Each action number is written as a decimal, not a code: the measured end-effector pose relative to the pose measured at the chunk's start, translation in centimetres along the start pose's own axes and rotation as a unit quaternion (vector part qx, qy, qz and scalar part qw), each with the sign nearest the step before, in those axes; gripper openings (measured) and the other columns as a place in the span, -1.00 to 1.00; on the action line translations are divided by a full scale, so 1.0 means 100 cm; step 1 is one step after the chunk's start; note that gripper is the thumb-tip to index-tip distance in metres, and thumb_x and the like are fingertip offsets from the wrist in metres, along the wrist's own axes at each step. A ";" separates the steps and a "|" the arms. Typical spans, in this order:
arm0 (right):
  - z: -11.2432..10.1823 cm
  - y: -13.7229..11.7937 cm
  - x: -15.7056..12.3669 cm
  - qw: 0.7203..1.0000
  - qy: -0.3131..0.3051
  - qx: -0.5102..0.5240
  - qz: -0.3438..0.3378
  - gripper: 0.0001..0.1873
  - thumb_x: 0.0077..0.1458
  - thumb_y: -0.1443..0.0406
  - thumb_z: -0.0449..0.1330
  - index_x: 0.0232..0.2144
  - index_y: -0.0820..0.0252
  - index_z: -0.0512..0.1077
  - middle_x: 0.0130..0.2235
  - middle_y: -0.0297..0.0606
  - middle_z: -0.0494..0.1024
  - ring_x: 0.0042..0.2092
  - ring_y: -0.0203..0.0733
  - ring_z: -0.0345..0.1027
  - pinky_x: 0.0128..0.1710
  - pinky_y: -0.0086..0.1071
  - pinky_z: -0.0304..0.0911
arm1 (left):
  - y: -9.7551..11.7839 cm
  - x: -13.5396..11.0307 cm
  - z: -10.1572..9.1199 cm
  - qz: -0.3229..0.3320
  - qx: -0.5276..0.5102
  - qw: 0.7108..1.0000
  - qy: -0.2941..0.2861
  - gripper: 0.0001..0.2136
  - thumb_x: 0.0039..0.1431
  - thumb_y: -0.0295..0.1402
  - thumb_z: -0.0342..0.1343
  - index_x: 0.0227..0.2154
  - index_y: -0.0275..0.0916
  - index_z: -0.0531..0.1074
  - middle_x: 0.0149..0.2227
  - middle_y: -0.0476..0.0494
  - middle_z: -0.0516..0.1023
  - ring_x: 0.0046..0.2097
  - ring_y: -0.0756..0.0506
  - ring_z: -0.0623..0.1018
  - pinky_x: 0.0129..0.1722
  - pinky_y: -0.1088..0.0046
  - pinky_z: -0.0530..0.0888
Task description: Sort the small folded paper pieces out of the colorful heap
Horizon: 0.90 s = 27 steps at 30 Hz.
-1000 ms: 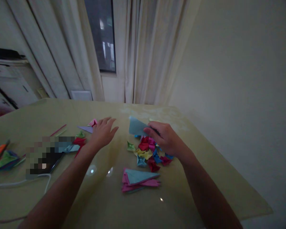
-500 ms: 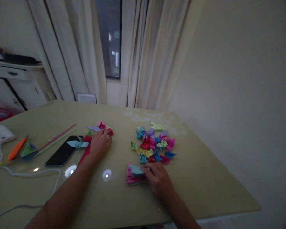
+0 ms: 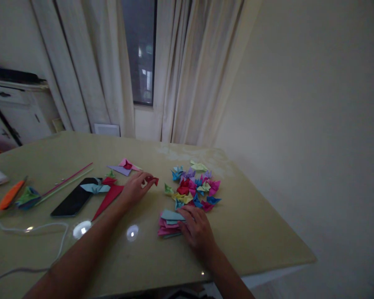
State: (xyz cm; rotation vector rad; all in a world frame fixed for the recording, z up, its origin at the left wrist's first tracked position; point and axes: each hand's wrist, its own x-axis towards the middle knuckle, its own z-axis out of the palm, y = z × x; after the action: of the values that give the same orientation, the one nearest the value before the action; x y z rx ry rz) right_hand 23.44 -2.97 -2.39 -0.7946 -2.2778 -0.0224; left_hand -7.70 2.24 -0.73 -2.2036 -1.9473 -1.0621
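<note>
My left hand (image 3: 137, 187) pinches a small red folded paper piece (image 3: 153, 181) just above the table. My right hand (image 3: 197, 228) grips the right end of a stack of folded papers (image 3: 169, 224), light blue on top with pink layers beneath. Beyond it lies a cluster of colourful origami pieces (image 3: 184, 187) in purple, red, yellow, green, blue and pink. By my left forearm rests a long red paper triangle (image 3: 108, 200). Pink and purple folded papers (image 3: 124, 167) sit behind my left hand.
A black phone (image 3: 75, 198) lies at the left, with a light blue paper piece (image 3: 95, 188) across its corner. Further left are thin sticks (image 3: 67, 182), a green and blue paper cone (image 3: 28, 197), an orange tool (image 3: 11, 195) and a white cable (image 3: 60, 245).
My left hand has moved right, away from the pink and purple papers, carrying the red piece. My right hand stays at the stack. The whole view has shifted slightly.
</note>
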 end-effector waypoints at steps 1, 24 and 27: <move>0.001 0.000 0.000 1.000 0.016 -0.005 -0.003 -0.62 0.41 0.27 0.16 0.23 0.11 0.43 0.08 -0.04 0.59 0.09 0.03 0.49 0.07 -0.09 0.45 | 0.011 -0.001 0.000 0.023 -0.050 0.998 0.015 -0.74 0.40 -0.13 0.05 -0.18 -0.18 0.53 -0.26 -0.13 0.57 -0.25 -0.11 0.53 -0.18 0.37 0.46; 0.028 0.045 0.092 0.994 -0.027 -0.081 0.073 -0.86 0.39 0.28 0.23 -0.16 0.11 0.62 -0.20 -0.19 0.64 -0.13 -0.04 0.49 -0.10 -0.22 0.25 | -0.043 -0.006 0.000 -0.167 0.311 0.935 -0.040 -0.52 0.44 -0.25 -0.13 0.26 -0.41 0.38 0.20 -0.55 0.51 0.24 -0.44 0.47 0.26 -0.20 0.28; 0.027 0.048 0.079 0.996 0.007 -0.048 0.077 -0.84 0.39 0.28 0.22 -0.15 0.10 0.63 -0.22 -0.20 0.64 -0.14 -0.05 0.50 -0.11 -0.23 0.24 | -0.033 -0.005 0.000 -0.134 0.321 0.932 -0.101 -0.61 0.45 -0.32 -0.14 0.07 -0.35 0.53 0.05 -0.45 0.57 0.08 -0.38 0.58 0.13 -0.03 0.42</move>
State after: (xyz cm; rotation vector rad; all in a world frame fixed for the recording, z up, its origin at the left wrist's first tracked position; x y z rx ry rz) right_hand 20.00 5.79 -0.43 -1.0145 -2.2089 -0.0666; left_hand -10.62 2.57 -2.29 -1.7650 -2.2877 -0.1357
